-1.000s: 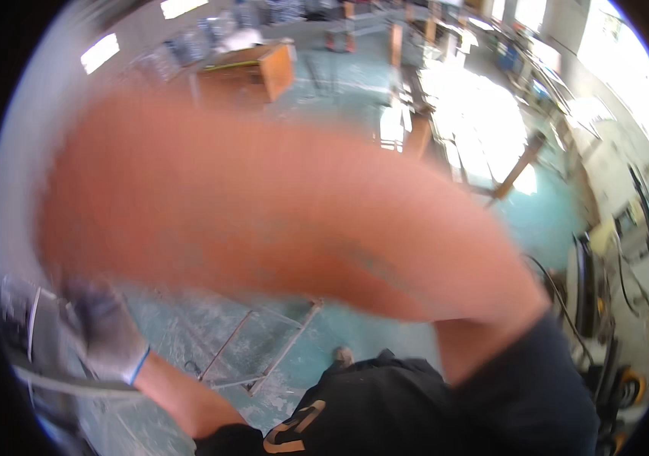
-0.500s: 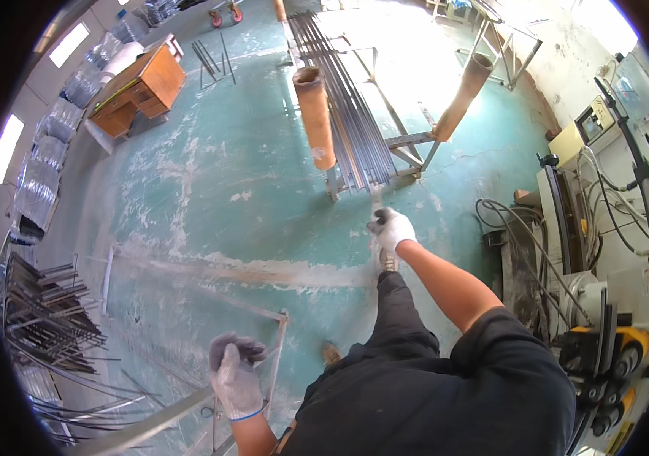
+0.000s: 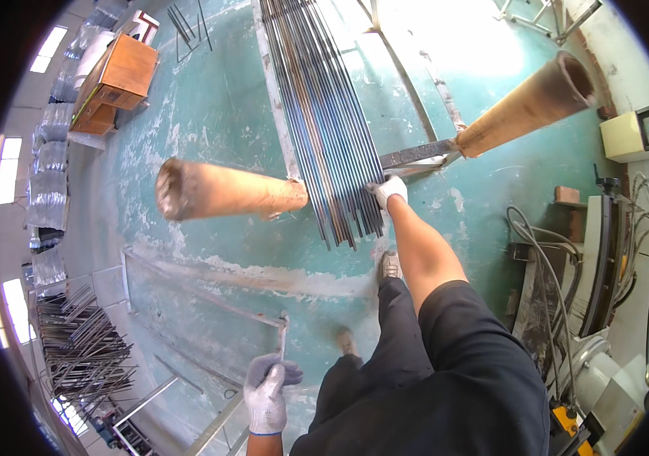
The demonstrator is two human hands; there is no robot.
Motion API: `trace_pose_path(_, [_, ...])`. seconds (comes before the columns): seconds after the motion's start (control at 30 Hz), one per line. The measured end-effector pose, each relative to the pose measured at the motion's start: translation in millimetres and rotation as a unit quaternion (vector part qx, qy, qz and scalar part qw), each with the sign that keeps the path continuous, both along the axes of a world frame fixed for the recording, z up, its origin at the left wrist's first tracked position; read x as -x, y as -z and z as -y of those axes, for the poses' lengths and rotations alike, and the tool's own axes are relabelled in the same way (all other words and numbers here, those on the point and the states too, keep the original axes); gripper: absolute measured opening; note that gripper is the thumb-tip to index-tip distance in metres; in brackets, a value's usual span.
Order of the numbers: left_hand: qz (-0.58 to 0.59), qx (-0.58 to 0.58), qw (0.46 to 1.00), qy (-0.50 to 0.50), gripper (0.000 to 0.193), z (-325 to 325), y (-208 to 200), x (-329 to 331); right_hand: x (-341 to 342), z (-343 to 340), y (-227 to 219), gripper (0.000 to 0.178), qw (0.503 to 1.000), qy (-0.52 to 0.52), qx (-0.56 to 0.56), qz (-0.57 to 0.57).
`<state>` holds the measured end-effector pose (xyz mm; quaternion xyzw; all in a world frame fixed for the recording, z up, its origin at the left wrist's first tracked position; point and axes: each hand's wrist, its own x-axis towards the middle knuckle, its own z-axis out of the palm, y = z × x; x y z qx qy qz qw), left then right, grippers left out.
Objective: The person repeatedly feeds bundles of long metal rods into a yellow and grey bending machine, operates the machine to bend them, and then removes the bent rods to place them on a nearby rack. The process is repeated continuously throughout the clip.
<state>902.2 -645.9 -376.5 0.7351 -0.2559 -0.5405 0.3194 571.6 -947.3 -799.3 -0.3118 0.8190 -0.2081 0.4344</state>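
We touch metal rods (image 3: 323, 129) with the right hand (image 3: 390, 190) at the rack's (image 3: 419, 153) near edge, grip unclear, left hand (image 3: 267, 397) empty, fingers loosely apart; tubular posts (image 3: 237, 188) presumably prevent rolling.

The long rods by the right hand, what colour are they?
The rods are mostly dark blue-grey, some brownish; head view shows best.

Long thin blue-grey metal rods (image 3: 328, 137) show rusty-brown streaks, tubular orange-tan posts (image 3: 241, 190) are mottled darker brown, and the teal floor (image 3: 210, 114) bears whitish patches
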Motion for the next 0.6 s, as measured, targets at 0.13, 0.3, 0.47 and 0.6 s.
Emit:
trace_pose_path(0.13, [-0.003,-0.030,0.997,-0.074,0.026,19.9,21.0,15.7,1.7,32.9,7.4,0.061,0.981,0.010,-0.019,0.195])
trace_pose_path(0.3, [-0.013,-0.023,1.000,-0.011,0.028,54.6,34.6,34.7,35.0,20.7,-2.8,0.042,0.996,-0.055,0.026,0.071])
trace_pose_path(0.47, [-0.048,-0.017,0.999,-0.001,0.025,63.8,36.6,44.9,45.5,-20.8,-79.1,0.039,0.963,0.015,-0.012,0.268])
trace_pose_path(0.6, [-0.108,-0.011,0.992,0.067,0.024,72.3,59.0,57.5,40.5,-114.8,-154.1,0.064,0.998,-0.052,-0.030,0.006])
